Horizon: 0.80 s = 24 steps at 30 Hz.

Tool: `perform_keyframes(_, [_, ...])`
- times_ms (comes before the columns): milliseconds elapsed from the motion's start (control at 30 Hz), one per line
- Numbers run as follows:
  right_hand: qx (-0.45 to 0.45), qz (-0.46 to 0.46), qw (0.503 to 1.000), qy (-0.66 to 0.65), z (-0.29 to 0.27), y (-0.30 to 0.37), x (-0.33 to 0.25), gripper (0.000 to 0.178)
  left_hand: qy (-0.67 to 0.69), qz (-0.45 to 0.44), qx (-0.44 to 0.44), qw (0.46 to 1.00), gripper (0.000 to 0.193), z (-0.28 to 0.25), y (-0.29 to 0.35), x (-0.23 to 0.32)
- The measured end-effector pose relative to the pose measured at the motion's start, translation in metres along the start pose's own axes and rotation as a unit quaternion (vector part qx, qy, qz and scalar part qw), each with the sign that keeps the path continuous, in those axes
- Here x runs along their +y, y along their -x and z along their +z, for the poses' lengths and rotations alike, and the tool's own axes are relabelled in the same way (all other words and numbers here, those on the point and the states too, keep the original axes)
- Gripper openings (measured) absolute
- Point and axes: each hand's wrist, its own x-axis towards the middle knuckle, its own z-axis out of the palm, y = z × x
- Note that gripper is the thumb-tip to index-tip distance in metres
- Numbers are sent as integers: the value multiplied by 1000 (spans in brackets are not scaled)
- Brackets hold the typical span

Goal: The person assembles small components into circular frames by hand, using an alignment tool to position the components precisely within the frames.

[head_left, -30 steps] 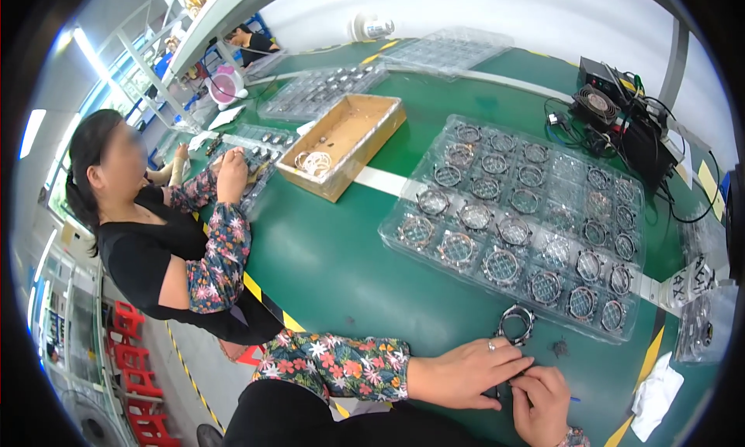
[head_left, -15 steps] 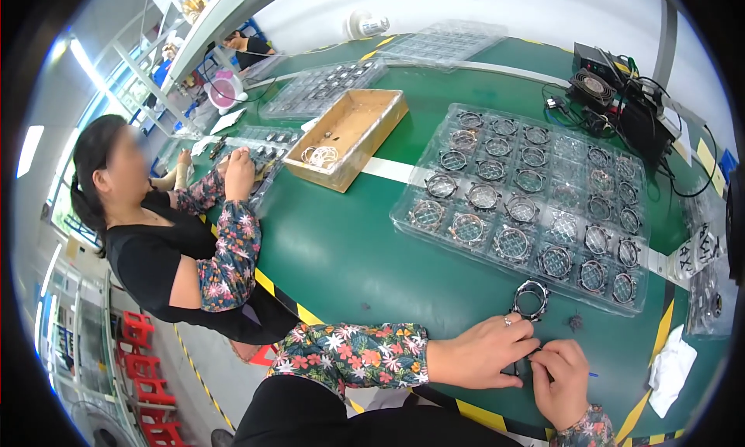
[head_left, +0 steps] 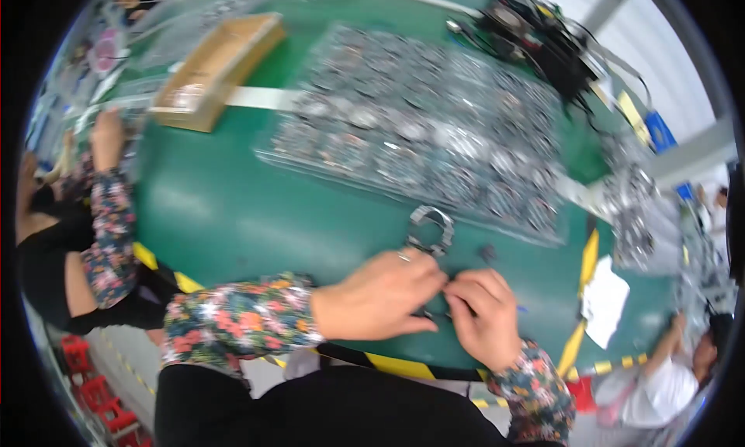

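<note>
My left hand [head_left: 384, 292] is closed low over the green table, thumb and fingers bent together around something small and dark. Close by, my right hand [head_left: 485, 315] pinches at the same spot, its fingertips almost touching the left ones. What they hold is mostly hidden and blurred. A dark round watch case ring [head_left: 447, 228] lies just beyond my left fingers. Beside my right hand a thin blue stick [head_left: 521, 309] pokes out; whether it is held cannot be told. Further off, a clear plastic tray [head_left: 349, 174] carries many similar rings in compartments.
A small dark lump [head_left: 487, 253] lies past my right hand. White tissue [head_left: 605, 301] rests near striped edge tape [head_left: 400, 366]. A wooden box [head_left: 213, 109], black equipment with cables [head_left: 535, 39] and plastic packs [head_left: 632, 222] stand around. A co-worker's sleeve [head_left: 115, 237] is left, another person [head_left: 660, 385] right.
The view has swung right and downward, so table and hands appear further left and higher, with blur. A person at the right has come into view. Both hands keep nearly the same closed pose.
</note>
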Motion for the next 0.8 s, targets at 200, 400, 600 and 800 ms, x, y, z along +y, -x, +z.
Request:
perform_keyframes(200, [2, -11, 999, 39, -4, 5, 4, 17, 0, -19, -29, 999, 62, 4, -10, -4])
perform_keyframes(400, [19, -9, 998, 52, -2, 8, 4, 19, -8, -25, -27, 999, 63, 10, -10, -1])
perform_keyframes(600, [16, -16, 997, 68, 1, 7, 2, 21, 3, -37, -24, 999, 63, 7, -9, 1])
perform_keyframes(800, [10, -16, 997, 80, 2, 5, -1, 22, -3, -35, -22, 999, 61, 6, -10, 0])
